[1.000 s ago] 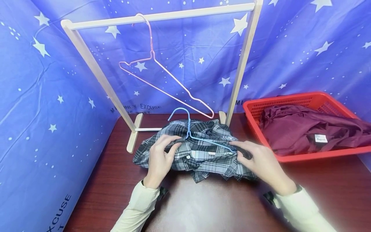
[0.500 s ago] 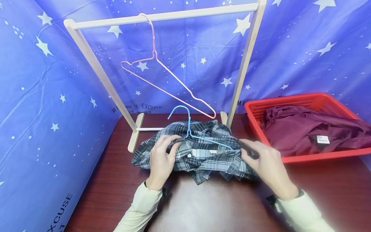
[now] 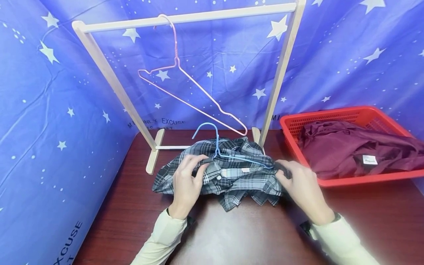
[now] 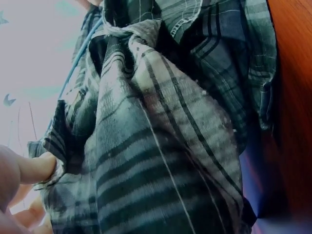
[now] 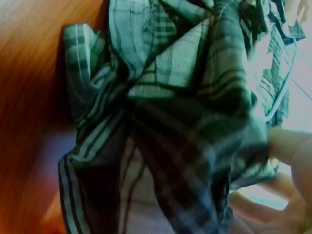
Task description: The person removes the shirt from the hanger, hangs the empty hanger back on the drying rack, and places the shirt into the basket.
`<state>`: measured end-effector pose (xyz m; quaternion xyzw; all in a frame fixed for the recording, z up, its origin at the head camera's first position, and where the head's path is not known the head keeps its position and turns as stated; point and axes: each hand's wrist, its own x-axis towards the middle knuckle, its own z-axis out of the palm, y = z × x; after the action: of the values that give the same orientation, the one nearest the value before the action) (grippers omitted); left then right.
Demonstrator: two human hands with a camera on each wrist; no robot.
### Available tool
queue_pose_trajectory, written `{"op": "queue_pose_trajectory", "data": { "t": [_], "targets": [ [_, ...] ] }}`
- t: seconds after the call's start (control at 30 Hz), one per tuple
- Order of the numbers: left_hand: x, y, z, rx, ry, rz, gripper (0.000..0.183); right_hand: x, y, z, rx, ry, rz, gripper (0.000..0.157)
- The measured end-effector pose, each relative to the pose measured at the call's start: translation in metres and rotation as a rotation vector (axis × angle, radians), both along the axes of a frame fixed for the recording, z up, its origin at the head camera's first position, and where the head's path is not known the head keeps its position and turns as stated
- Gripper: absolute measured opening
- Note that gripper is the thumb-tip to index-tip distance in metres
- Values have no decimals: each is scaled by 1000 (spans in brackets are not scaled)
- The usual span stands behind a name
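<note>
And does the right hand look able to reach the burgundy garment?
Probably yes: the burgundy garment lies uncovered in the red basket near the right hand, though that hand is pinching the plaid shirt.

Left grip [image 3: 187, 181] pinching, right grip [image 3: 303, 187] pinching

The shirt [image 3: 248, 187] is before the rack [image 3: 232, 13], left of the basket [image 3: 367, 179].

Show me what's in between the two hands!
In the head view, the plaid shirt lies bunched between the left hand and the right hand, and one arm of the blue wire hanger shows there too.
</note>
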<state>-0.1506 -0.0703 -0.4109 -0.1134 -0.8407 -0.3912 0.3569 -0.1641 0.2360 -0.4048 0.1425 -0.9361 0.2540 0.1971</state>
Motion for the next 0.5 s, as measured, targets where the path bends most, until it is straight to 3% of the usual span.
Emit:
{"op": "queue_pose_trajectory", "data": {
  "t": [0.23,0.5],
  "targets": [
    [0,0,1,-22,-47,-6,19,-3,3,-1,-83,27,-15,33],
    [-2,1,3,-4,-97,-11,23,-6,14,4,-152,-103,36,38]
  ]
}}
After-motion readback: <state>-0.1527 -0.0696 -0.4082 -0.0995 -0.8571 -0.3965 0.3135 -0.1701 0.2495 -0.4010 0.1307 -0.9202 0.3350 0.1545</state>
